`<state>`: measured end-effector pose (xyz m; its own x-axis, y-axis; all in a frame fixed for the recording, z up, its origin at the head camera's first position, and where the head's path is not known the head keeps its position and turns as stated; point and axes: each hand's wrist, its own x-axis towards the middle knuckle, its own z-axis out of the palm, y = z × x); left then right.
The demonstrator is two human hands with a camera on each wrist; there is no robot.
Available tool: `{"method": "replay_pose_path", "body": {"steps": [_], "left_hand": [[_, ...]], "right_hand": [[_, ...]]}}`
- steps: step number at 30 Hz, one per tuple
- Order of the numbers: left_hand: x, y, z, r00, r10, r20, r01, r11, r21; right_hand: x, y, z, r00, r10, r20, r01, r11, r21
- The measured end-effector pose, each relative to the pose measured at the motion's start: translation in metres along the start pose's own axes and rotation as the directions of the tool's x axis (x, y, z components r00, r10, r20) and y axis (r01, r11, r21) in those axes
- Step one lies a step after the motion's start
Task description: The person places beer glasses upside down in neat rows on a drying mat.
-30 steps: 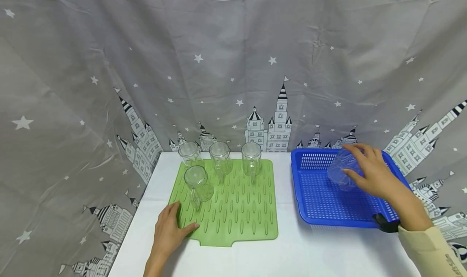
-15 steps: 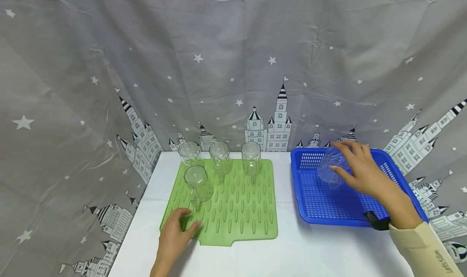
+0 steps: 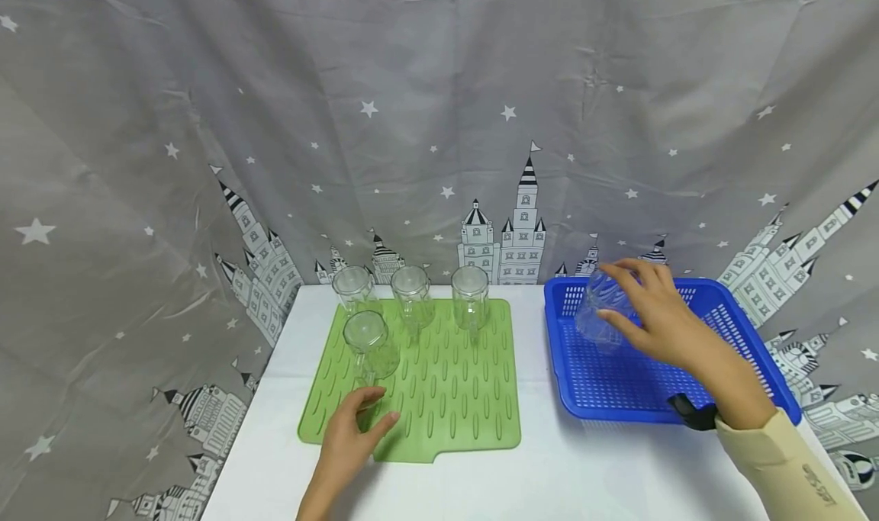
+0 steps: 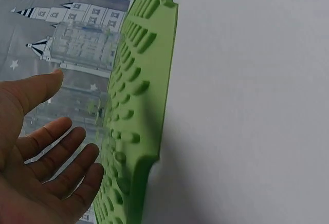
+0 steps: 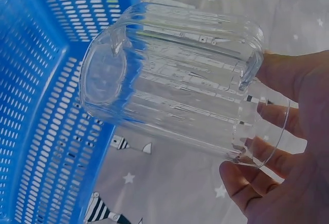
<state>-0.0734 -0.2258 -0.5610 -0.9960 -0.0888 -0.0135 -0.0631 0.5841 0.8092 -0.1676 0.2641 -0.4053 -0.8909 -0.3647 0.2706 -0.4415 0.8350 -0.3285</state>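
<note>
In the head view, my right hand [image 3: 655, 315] grips a clear glass mug [image 3: 604, 307] over the left part of the blue basket [image 3: 618, 391]. The right wrist view shows thumb and fingers around one end of that glass mug [image 5: 180, 85]. My left hand [image 3: 350, 433] is over the front left of the green mat [image 3: 467, 406], holding nothing. Its fingers are relaxed and parted in the left wrist view. Just beyond them stands a front glass mug [image 3: 374, 345]; contact cannot be told from here.
Three more glass mugs line the mat's back edge: a left one [image 3: 355, 292], a middle one [image 3: 413, 300] and a right one [image 3: 471, 300]. Mat and basket lie on a white table [image 3: 494, 483]. A grey curtain [image 3: 412, 63] hangs close behind.
My right hand has carried the glass mug leftward within the basket's area. My left hand has left the mat's left edge and shifted right over it.
</note>
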Motion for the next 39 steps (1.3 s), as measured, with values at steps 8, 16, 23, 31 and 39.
{"method": "replay_pose_path", "body": {"steps": [8,16,23,31,39], "left_hand": [[0.007,0.01,0.007,0.998,0.04,0.051,-0.035,0.996,-0.079],[0.012,0.019,0.015,0.99,0.124,0.063,-0.115,0.984,-0.135],[0.014,0.024,0.025,0.984,0.157,0.081,-0.141,0.974,-0.175],[0.017,0.032,0.035,0.978,0.165,0.127,-0.136,0.968,-0.213],[0.017,0.038,0.042,0.965,0.163,0.206,-0.114,0.966,-0.232]], "right_hand": [[0.007,-0.016,0.003,0.998,-0.066,-0.018,0.066,0.998,-0.004],[0.015,-0.03,0.01,0.993,-0.115,-0.026,0.116,0.993,0.012],[0.021,-0.043,0.014,0.986,-0.166,-0.035,0.167,0.986,0.03],[0.029,-0.06,0.027,0.973,-0.231,-0.024,0.232,0.971,0.055],[0.029,-0.074,0.042,0.955,-0.298,0.01,0.297,0.953,0.055]]}}
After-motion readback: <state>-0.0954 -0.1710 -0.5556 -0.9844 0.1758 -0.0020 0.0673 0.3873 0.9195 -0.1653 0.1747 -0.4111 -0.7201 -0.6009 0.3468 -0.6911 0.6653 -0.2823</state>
